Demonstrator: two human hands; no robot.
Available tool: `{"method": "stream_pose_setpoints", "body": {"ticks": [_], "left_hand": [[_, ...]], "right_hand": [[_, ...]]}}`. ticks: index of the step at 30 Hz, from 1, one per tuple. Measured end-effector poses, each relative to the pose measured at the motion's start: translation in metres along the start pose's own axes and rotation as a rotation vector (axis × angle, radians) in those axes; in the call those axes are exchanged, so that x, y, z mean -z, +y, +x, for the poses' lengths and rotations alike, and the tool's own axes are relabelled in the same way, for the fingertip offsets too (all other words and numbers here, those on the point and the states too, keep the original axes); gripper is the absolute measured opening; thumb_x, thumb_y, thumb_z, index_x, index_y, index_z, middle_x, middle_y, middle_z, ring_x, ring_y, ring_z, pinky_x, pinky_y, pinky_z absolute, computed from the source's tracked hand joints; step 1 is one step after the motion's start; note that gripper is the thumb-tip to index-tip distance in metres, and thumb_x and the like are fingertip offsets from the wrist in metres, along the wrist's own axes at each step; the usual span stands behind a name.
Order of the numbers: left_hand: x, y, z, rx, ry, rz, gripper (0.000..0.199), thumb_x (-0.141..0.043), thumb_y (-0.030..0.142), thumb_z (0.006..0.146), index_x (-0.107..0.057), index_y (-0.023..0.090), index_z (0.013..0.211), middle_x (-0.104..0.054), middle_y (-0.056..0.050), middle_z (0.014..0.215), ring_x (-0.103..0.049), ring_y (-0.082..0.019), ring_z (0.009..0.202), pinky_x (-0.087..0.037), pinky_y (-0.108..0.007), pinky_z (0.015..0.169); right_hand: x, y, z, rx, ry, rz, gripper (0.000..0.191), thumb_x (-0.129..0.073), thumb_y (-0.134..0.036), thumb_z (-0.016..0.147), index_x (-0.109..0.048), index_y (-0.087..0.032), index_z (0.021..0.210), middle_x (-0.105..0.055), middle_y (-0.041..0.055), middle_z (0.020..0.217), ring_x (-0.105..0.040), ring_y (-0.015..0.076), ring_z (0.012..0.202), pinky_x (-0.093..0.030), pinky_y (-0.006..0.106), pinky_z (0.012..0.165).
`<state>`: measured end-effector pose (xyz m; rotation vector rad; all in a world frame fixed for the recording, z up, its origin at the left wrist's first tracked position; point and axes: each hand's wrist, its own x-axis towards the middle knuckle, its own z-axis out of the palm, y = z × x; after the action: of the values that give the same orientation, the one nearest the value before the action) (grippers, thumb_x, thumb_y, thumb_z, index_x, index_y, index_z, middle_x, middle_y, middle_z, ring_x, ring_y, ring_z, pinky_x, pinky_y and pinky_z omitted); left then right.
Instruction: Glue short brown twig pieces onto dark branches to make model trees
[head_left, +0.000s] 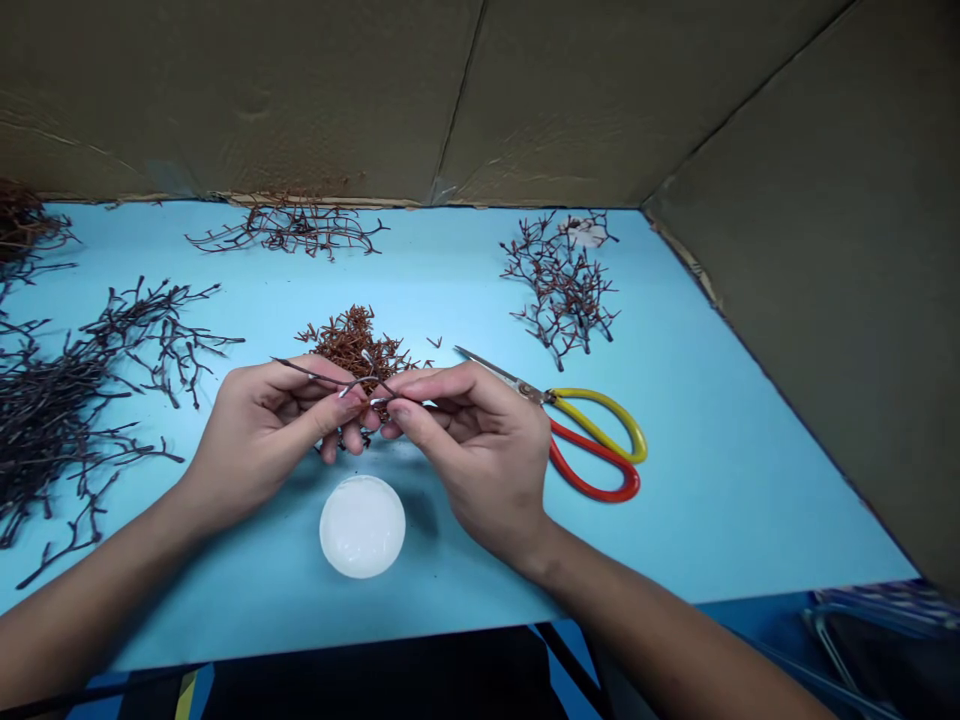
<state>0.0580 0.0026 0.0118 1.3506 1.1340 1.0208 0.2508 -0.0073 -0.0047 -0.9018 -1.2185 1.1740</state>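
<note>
Between my two hands, above the table, is a thin dark brown twig (319, 377) with whitish tips. My left hand (274, 425) pinches it between thumb and fingers. From the other side, my right hand (480, 430) pinches a piece of it near a fork; whether this is a separate piece I cannot tell. Just below the hands stands a small round dish (362, 527) of white material. Behind the fingers lies a heap of short reddish-brown forked pieces (352, 335), partly hidden by the hands.
Scissors (592, 430) with one yellow and one red handle lie right of my right hand. Dark branched twigs (67, 400) are piled at the left. Thin brown stems (300, 228) lie at the back, branched brown twigs (562, 290) at the back right. Cardboard walls (300, 100) border the blue table (720, 450).
</note>
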Motion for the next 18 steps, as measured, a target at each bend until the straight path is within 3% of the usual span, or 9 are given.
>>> {"method": "stream_pose_setpoints", "body": {"ticks": [10, 18], "left_hand": [[-0.0002, 0.0014, -0.0014, -0.018, -0.006, -0.008, 0.007, -0.078, 0.018, 0.093, -0.08, 0.021, 0.088, -0.079, -0.001, 0.071, -0.075, -0.015, 0.059, -0.062, -0.022, 0.05], [0.0001, -0.002, -0.0009, -0.008, 0.0, -0.023, 0.003, -0.08, 0.022, 0.091, -0.08, 0.021, 0.088, -0.08, -0.003, 0.073, -0.075, -0.016, 0.058, -0.063, -0.024, 0.051]], "right_hand": [[0.0002, -0.0006, -0.0004, 0.002, -0.01, 0.018, 0.012, -0.086, -0.019, 0.09, -0.076, -0.024, 0.093, -0.085, 0.0033, 0.103, -0.083, 0.0175, 0.083, -0.075, 0.032, 0.076], [0.0019, 0.001, -0.0007, 0.001, -0.012, 0.02, 0.013, -0.086, -0.019, 0.09, -0.075, -0.024, 0.094, -0.085, 0.0034, 0.105, -0.084, 0.0178, 0.085, -0.075, 0.033, 0.079]]}}
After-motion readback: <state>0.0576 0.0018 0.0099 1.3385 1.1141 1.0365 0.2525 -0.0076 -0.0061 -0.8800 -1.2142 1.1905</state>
